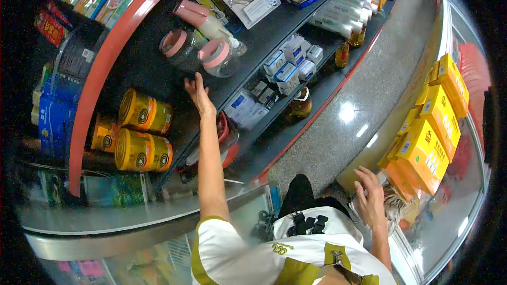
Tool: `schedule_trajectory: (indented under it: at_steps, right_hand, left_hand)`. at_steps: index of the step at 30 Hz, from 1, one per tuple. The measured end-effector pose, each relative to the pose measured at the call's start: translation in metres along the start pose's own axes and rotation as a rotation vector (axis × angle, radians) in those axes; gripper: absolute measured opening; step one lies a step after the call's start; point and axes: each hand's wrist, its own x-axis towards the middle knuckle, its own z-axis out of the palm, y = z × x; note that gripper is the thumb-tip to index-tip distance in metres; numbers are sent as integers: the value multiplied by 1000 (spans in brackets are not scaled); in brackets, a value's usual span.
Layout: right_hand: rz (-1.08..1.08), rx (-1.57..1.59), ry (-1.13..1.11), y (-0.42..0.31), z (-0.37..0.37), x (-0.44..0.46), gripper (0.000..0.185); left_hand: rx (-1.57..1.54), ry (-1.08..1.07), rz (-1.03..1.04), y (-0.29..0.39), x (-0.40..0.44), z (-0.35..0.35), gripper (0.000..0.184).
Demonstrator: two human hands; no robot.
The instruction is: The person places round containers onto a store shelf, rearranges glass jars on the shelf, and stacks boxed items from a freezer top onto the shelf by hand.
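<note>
My left hand (198,95) reaches over the dark shelf with its fingers stretched out, holding nothing. Just beyond its fingertips stand two clear jars with pink lids, the nearer jar (215,57) and a second jar (177,45). To the left of that hand are several yellow-orange canisters (140,150), stacked in two layers. Low on the right, my right hand (369,195) hangs beside my body with loosely bent, parted fingers and nothing in it. Closest to it are several yellow boxes (425,148) on the chest freezer, and a pale stringy bundle (393,203).
Small white-and-blue boxes (288,68) fill the lower shelf, with rolled white packs (343,13) farther along. Pink and cream cups (203,21) stand behind the jars. A speckled floor aisle (348,95) runs between the shelves and the glass-topped freezer (465,206).
</note>
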Motion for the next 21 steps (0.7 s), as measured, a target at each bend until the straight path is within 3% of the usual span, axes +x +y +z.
schedule_trajectory:
  at_steps: [5,9,10,13,16,21]
  right_hand:
    - [-28,75,-3,-10,10,20,28]
    - [-19,109,11,-25,30,58,30]
    - [-37,124,11,-33,34,74,31]
    - [-145,158,-30,-61,52,125,36]
    - [-326,202,-66,-95,76,184,45]
    - [-539,276,-61,-149,115,280,78]
  left_hand:
    - [82,44,-11,2,41,4,100]
    - [209,-8,347,18,83,9,104]
    - [441,167,438,21,98,10,93]
    - [439,-246,705,56,118,12,81]
    - [412,-190,438,41,152,-4,73]
    - [318,-169,274,58,136,0,72]
